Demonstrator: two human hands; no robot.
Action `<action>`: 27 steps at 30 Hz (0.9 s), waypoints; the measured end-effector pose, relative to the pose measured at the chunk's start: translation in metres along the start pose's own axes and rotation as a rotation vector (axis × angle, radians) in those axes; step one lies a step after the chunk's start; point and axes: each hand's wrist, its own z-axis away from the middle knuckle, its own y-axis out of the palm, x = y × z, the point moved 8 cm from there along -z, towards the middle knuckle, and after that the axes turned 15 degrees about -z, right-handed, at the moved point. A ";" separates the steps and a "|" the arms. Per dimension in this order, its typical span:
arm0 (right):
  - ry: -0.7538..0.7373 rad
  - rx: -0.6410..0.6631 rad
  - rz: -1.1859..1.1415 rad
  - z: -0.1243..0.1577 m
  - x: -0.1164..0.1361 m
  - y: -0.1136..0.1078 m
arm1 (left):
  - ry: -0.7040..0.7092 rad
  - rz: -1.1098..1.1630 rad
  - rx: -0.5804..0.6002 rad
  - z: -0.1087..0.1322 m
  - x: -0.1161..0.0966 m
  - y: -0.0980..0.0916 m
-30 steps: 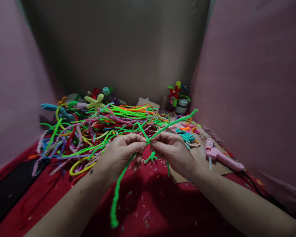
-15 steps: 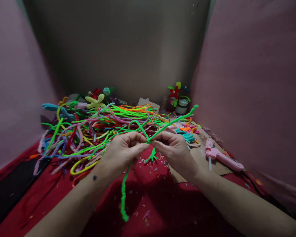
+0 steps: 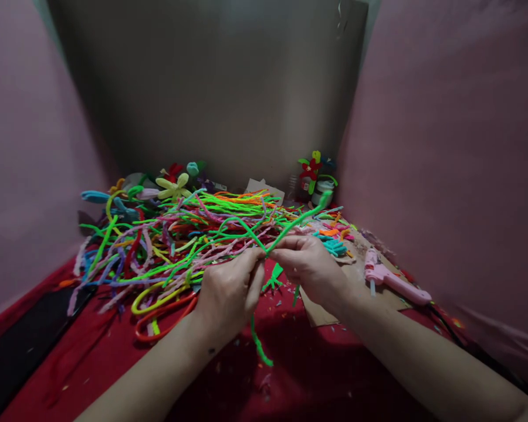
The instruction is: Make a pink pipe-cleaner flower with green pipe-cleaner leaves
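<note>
My left hand (image 3: 229, 293) and my right hand (image 3: 308, 265) meet over a red cloth (image 3: 299, 375), both pinched on bright green pipe cleaners (image 3: 295, 223) that cross at my fingertips. One green end rises to the upper right toward a small pot. Another end hangs below my left hand and curls down toward the cloth. A third strand loops back into the pile behind.
A big tangle of coloured pipe cleaners (image 3: 167, 240) covers the cloth at left. Finished pipe-cleaner flowers (image 3: 172, 186) lie behind it, and a white pot with flowers (image 3: 320, 186) stands at the back. A pink glue gun (image 3: 391, 280) rests on cardboard (image 3: 321, 313) at right. Pink walls close both sides.
My left hand has turned over, palm down, and its wrist has swung right. The hanging green end has shortened and curled up under it. The upper right end has dropped slightly.
</note>
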 end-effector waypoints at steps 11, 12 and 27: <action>-0.040 0.048 -0.101 -0.005 0.000 0.009 | -0.413 0.496 0.249 -0.005 0.021 0.013; -0.069 0.029 -0.060 -0.004 0.003 0.009 | -0.454 0.585 0.283 -0.004 0.022 0.017; -0.304 -0.085 -0.094 0.006 0.021 0.019 | -0.683 1.261 0.305 0.005 0.021 0.038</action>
